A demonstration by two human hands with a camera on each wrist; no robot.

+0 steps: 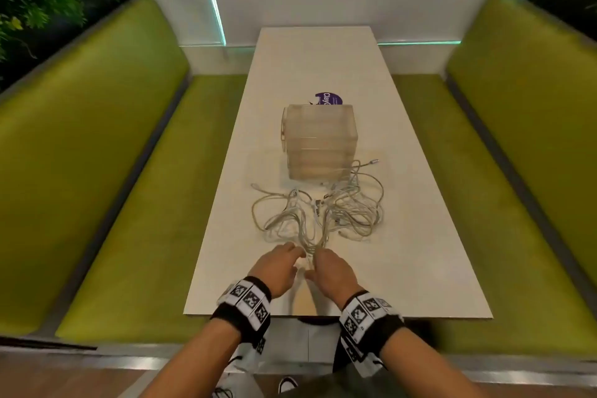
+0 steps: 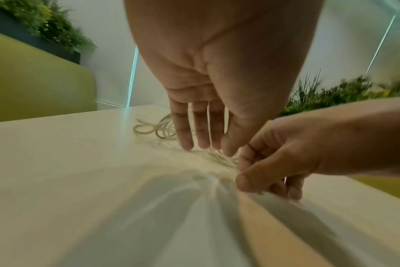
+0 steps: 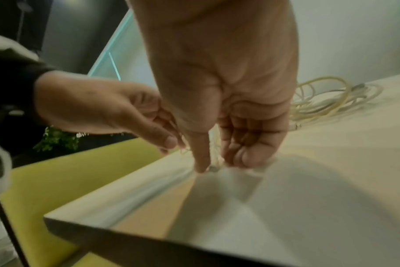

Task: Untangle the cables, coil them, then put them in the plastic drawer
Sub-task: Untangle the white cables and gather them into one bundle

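translucent plastic drawer (image 1: 319,139), smooth table (image 1: 403,252)

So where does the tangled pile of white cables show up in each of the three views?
Head: cables at centre, on the table, between the plastic drawer and both hands.
Left wrist: loops at centre, beyond the left hand fingers.
Right wrist: loops at right, behind the right hand.
Shared landmark: the two hands meeting at the near strands.

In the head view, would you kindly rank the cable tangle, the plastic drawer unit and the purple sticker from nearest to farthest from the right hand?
From the right hand:
1. Cable tangle, just beyond the fingers, mid-table.
2. Plastic drawer unit, behind the tangle.
3. Purple sticker, behind the unit, partly hidden.
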